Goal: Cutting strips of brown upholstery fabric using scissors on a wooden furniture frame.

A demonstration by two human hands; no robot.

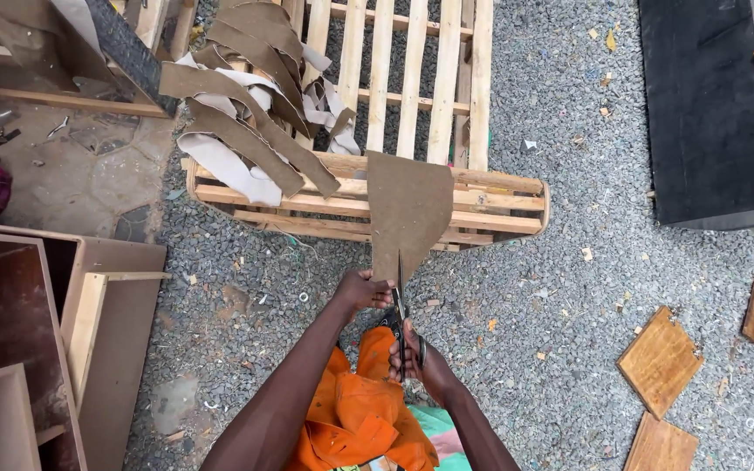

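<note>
brown sheet material, a stiff piece shaped like a wide blade narrowing toward the bottom, hangs upright in the air in front of the wooden pallet, its lower edge pinched in the left hand. that hand is clenched on the sheet's bottom left corner, thumb side up, with the forearm running down and to the left from the sheet toward the lower edge of the view. the right hand sits just below the sheet and a little to its right, fingers wrapped through the handles of a pair of scissors. the scissors point straight up, their blades entering the sheet's bottom edge right beside the left hand's fingertips. the right forearm comes up from the lower right, so both arms meet in a narrow v under the sheet. whether the blades are parted or closed cannot be made out.

behind the sheet the pallet lies flat on grey gravel. long cut strips of the same brown stuff are heaped on the pallet, up and to the left of the sheet. orange cloth shows below the sheet, between the arms. square wooden tiles lie on the gravel well to the right of the sheet.
</note>
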